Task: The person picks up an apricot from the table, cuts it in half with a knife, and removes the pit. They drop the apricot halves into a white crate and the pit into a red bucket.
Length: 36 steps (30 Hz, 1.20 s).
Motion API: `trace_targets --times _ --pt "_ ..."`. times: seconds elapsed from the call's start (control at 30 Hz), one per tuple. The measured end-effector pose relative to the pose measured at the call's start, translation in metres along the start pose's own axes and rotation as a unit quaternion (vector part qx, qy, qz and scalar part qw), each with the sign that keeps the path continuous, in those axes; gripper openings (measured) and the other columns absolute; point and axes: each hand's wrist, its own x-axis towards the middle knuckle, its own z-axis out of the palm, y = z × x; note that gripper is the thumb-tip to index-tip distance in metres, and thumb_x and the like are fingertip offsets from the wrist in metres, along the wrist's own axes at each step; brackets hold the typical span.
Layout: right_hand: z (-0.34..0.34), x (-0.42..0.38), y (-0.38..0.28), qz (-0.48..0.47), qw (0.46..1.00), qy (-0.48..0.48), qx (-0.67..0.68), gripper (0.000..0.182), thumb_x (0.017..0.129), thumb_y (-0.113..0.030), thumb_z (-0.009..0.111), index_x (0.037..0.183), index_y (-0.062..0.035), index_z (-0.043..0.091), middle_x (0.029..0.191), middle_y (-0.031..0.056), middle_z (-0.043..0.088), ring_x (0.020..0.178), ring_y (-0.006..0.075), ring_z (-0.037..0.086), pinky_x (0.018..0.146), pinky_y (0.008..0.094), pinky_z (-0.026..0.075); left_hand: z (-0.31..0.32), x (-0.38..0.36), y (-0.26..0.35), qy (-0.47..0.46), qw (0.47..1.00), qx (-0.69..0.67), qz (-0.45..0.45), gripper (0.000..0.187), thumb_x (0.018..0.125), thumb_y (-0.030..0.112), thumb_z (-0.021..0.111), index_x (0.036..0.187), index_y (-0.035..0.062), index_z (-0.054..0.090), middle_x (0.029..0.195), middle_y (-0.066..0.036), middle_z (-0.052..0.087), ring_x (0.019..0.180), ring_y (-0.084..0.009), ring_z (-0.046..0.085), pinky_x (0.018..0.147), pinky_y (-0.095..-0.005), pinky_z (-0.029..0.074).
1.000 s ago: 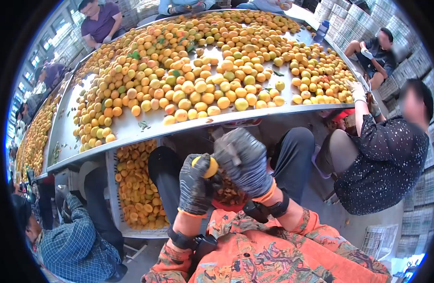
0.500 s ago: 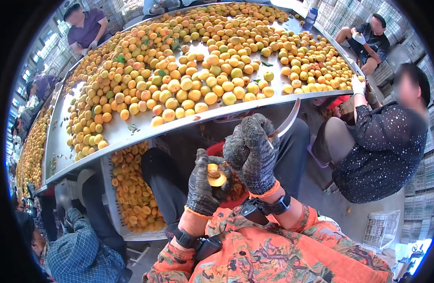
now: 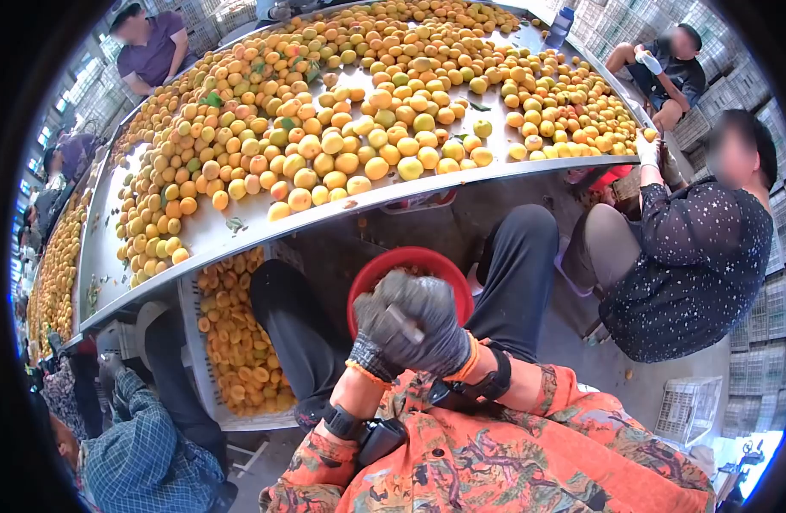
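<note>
My left hand (image 3: 377,336) and my right hand (image 3: 434,323), both in dark knit gloves with orange cuffs, are pressed together over a red basin (image 3: 461,286). The fingers of both are closed. My right hand is wrapped round the curved knife, whose blade is hidden; what looks like its handle end (image 3: 403,324) shows between the gloves. The cut apricot half that lay in my left hand is covered by the gloves now. Between my knees, the basin is partly hidden by my hands, and its contents hardly show.
A metal table (image 3: 264,232) spread with whole apricots (image 3: 333,145) spans the front. Left of my knees stands a white crate (image 3: 194,346) of apricot halves (image 3: 243,363). Co-workers sit around, one close on the right (image 3: 696,256). An openwork crate (image 3: 688,409) is at lower right.
My right hand has come down and left against my left hand, taking the knife blade out of sight. The apricot half is covered. More of the red basin shows.
</note>
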Motion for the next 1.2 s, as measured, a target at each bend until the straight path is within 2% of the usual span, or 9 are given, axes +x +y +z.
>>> trace_targets --times 0.2,0.3,0.37,0.6,0.7,0.77,0.8,0.87,1.2 --pt "-0.022 0.016 0.028 0.358 0.815 0.189 0.415 0.015 0.091 -0.017 0.059 0.076 -0.0114 0.056 0.058 -0.0039 0.050 0.044 0.0064 0.047 0.038 0.0219 0.038 -0.038 0.006 -0.001 -0.093 0.970 -0.217 -0.066 0.022 0.075 0.013 0.065 0.095 0.0053 0.059 0.085 -0.017 0.062 0.079 -0.0408 0.059 0.067 -0.0421 0.048" --pt "-0.028 0.005 0.045 0.385 0.757 0.179 0.496 0.023 0.092 -0.023 0.056 0.070 -0.0155 0.051 0.051 -0.0037 0.044 0.038 0.0089 0.042 0.034 0.0241 0.034 -0.038 0.003 0.003 -0.183 0.794 -0.480 -0.324 0.017 0.078 0.011 0.060 0.094 0.0046 0.059 0.082 -0.016 0.061 0.075 -0.0393 0.059 0.064 -0.0416 0.047" --pt "-0.030 -0.002 0.052 0.386 0.715 0.159 0.560 0.028 0.093 -0.026 0.054 0.066 -0.0178 0.047 0.048 -0.0040 0.040 0.035 0.0103 0.038 0.033 0.0254 0.031 -0.029 -0.002 -0.004 -0.029 0.958 -0.284 -0.021 0.020 0.078 0.014 0.060 0.094 0.0038 0.059 0.082 -0.016 0.061 0.076 -0.0376 0.060 0.065 -0.0411 0.047" --pt "-0.025 -0.017 0.072 0.389 0.579 0.224 0.681 0.038 0.093 -0.027 0.050 0.058 -0.0215 0.036 0.044 -0.0062 0.028 0.033 0.0096 0.026 0.033 0.0264 0.023 -0.028 -0.010 0.010 0.012 0.943 -0.319 -0.094 0.016 0.080 0.014 0.058 0.090 0.0010 0.058 0.078 -0.016 0.060 0.073 -0.0327 0.062 0.064 -0.0379 0.048" --pt "-0.035 -0.002 0.057 0.392 0.647 0.185 0.627 0.037 0.093 -0.027 0.051 0.059 -0.0211 0.037 0.045 -0.0064 0.028 0.033 0.0099 0.026 0.033 0.0266 0.023 -0.018 -0.005 0.018 0.147 0.897 -0.368 -0.194 0.035 0.095 0.031 0.049 0.072 0.0051 0.056 0.055 -0.006 0.054 0.045 -0.0217 0.054 0.046 -0.0279 0.044" --pt "-0.055 0.005 0.050 0.375 0.775 0.043 0.507 0.033 0.093 -0.030 0.053 0.063 -0.0166 0.048 0.047 -0.0041 0.037 0.039 0.0107 0.042 0.038 0.0275 0.035 -0.027 -0.005 -0.003 0.009 0.397 -0.835 -0.382 0.048 0.095 0.045 0.044 0.068 0.0068 0.055 0.050 -0.007 0.051 0.042 -0.0211 0.052 0.041 -0.0288 0.044" --pt "-0.054 0.005 0.055 0.240 0.949 -0.016 0.204 0.030 0.093 -0.031 0.054 0.069 -0.0127 0.053 0.049 -0.0016 0.043 0.043 0.0119 0.047 0.042 0.0285 0.039 -0.029 -0.003 -0.006 0.004 0.446 -0.808 -0.386 0.062 0.092 0.062 0.037 0.064 0.0089 0.053 0.045 -0.005 0.048 0.038 -0.0193 0.051 0.038 -0.0286 0.043" --pt "-0.049 -0.002 0.052 0.108 0.976 -0.137 -0.132 0.028 0.091 -0.032 0.057 0.081 -0.0063 0.061 0.056 0.0044 0.054 0.052 0.0171 0.056 0.051 0.0311 0.047 -0.041 0.004 0.002 0.057 0.418 -0.774 -0.472 0.064 0.090 0.065 0.037 0.068 0.0081 0.055 0.048 -0.006 0.050 0.043 -0.0198 0.054 0.040 -0.0292 0.045" --pt "-0.016 -0.024 0.023 0.197 0.940 -0.214 -0.177 0.051 0.081 -0.023 0.061 0.124 -0.0070 0.039 0.081 0.0214 0.064 0.077 0.0389 0.063 0.064 0.0468 0.051 -0.006 -0.016 -0.028 0.163 0.657 -0.615 -0.404 0.055 0.097 0.052 0.038 0.096 0.0024 0.061 0.086 -0.008 0.064 0.076 -0.0189 0.062 0.071 -0.0299 0.050"
